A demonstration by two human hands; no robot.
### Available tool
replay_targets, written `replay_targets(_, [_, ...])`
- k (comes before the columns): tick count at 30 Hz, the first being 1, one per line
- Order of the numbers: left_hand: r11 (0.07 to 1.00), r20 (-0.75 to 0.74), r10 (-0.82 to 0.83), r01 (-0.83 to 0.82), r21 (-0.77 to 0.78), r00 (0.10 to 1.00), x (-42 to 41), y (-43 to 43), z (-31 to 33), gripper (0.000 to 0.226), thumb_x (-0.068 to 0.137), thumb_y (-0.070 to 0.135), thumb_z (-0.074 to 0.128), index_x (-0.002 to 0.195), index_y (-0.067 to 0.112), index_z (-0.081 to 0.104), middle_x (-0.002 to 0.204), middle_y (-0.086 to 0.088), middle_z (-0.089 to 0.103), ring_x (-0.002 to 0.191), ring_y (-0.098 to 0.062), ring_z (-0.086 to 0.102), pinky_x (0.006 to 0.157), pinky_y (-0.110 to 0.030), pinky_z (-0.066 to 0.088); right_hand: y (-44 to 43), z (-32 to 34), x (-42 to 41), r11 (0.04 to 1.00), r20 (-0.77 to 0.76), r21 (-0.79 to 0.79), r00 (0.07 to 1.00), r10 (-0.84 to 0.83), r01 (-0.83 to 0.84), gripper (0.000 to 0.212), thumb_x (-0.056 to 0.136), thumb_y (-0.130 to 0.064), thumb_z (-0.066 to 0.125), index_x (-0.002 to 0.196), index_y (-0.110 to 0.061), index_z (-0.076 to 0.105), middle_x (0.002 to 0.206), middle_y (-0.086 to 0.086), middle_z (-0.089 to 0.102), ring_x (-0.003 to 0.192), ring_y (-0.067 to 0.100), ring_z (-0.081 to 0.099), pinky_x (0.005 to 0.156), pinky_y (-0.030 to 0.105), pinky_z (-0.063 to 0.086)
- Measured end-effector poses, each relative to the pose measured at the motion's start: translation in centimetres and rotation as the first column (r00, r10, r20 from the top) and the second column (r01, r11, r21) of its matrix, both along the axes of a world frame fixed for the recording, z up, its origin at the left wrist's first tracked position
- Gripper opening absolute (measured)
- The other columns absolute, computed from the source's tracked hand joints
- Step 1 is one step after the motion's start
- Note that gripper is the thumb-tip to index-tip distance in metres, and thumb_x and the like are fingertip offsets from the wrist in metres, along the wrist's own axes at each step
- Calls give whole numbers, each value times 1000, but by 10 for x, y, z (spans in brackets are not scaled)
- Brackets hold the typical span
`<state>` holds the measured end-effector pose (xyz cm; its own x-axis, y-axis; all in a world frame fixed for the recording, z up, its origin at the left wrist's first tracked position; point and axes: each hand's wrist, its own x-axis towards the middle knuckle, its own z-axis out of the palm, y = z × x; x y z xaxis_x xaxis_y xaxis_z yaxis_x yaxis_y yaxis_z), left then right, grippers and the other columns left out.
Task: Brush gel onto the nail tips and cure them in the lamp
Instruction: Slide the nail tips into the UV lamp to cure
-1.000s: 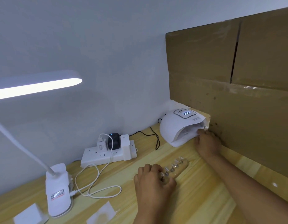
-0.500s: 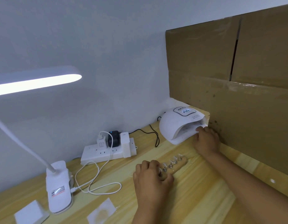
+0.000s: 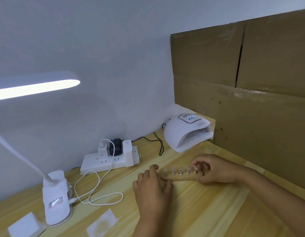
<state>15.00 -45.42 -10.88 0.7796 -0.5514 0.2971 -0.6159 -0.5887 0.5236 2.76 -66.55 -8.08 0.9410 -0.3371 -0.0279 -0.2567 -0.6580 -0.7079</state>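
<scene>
Two hands hold the strip [image 3: 180, 177], which lies on the table [image 3: 216, 211] in front of the lamp [image 3: 180, 132]. Left hand [image 3: 153, 187] grips its left end; right hand [image 3: 215, 168] curls round its right end. Tips [image 3: 180, 171] stand in a row on it. Lamp housing reads "SUN"; the rest of the print and the lit display digits are illegible. Desk lamp [image 3: 54, 199] label is unreadable.

One camera, worn on the head

There is just one view, and it comes from the person's head. It looks forward and down at the wooden table [image 3: 216, 211]. The left hand [image 3: 152, 187] and right hand [image 3: 215, 170] are close, low in the wide picture. The nail lamp [image 3: 182, 134] sits farther back, by the wall [image 3: 97, 48]
</scene>
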Motion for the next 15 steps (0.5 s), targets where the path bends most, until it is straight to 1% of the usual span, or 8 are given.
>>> replay_targets(2, [1000, 18, -14, 14, 7, 1000, -1, -1, 0, 52, 83, 52, 53, 131, 37, 39, 115, 17, 54, 116, -11, 43, 91, -29, 28, -10, 2, -15, 996, 21, 2, 996, -92, 92, 26, 66, -31, 76, 90, -28, 67, 76, -15, 56, 64, 1, 44, 63, 19, 39])
replay_targets(4, [1000, 21, -5, 5, -3, 1000, -1, -2, 0, 51, 84, 53, 53, 130, 37, 40, 114, 17, 53, 116, -11, 43, 91, -29, 28, -23, 2, -27, 966, 64, -30, 965, -256, 258, 27, 64, -32, 81, 85, -26, 65, 70, -12, 53, 60, 4, 43, 59, 25, 36])
replay_targets(5, [1000, 18, 0, 0, -8, 1000, -1, -2, 0, 50, 84, 53, 53, 130, 37, 40, 114, 17, 53, 116, -11, 43, 91, -28, 27, -28, 1, -30, 931, 88, -54, 930, -356, 361, 27, 66, -27, 84, 84, -23, 65, 69, -8, 51, 59, 7, 43, 58, 28, 34])
replay_targets(7, [1000, 19, 5, -5, -13, 1000, -1, -2, 0, 49, 85, 53, 52, 130, 37, 40, 114, 17, 53, 116, -11, 42, 91, -28, 27, -33, 0, -31, 823, 145, -99, 826, -545, 560, 27, 69, -20, 86, 80, -17, 62, 66, -4, 48, 57, 13, 41, 57, 31, 30])
replay_targets(9, [1000, 26, 4, -3, -20, 1000, -1, -2, 0, 47, 86, 52, 52, 129, 37, 41, 115, 17, 52, 115, -10, 42, 90, -27, 27, -35, 2, -26, 706, 195, -111, 712, -675, 700, 30, 71, -23, 86, 76, -13, 58, 63, -3, 51, 57, 16, 45, 55, 31, 31])
replay_targets(11, [999, 34, 0, 1, -36, 999, -1, -1, 0, 45, 86, 51, 51, 129, 37, 43, 115, 17, 52, 115, -10, 42, 90, -27, 27, -31, 7, -14, 622, 184, -174, 646, -741, 763, 33, 73, -33, 83, 75, -14, 56, 67, -1, 58, 63, 21, 53, 56, 32, 35])
replay_targets(13, [999, 31, -2, 4, -48, 1000, -1, -1, 0, 45, 87, 50, 52, 128, 36, 44, 116, 17, 52, 116, -11, 42, 91, -27, 27, -27, 8, 1, 571, 156, -242, 612, -775, 785, 34, 77, -42, 78, 77, -17, 55, 75, 2, 64, 70, 25, 59, 57, 32, 37])
replay_targets(15, [999, 31, 0, 1, -38, 1000, 0, -3, 0, 45, 86, 50, 52, 129, 36, 44, 117, 16, 51, 117, -11, 42, 92, -27, 28, -25, 6, 19, 545, 172, -222, 583, -794, 808, 35, 79, -44, 75, 83, -14, 58, 91, 6, 71, 80, 27, 66, 61, 31, 39])
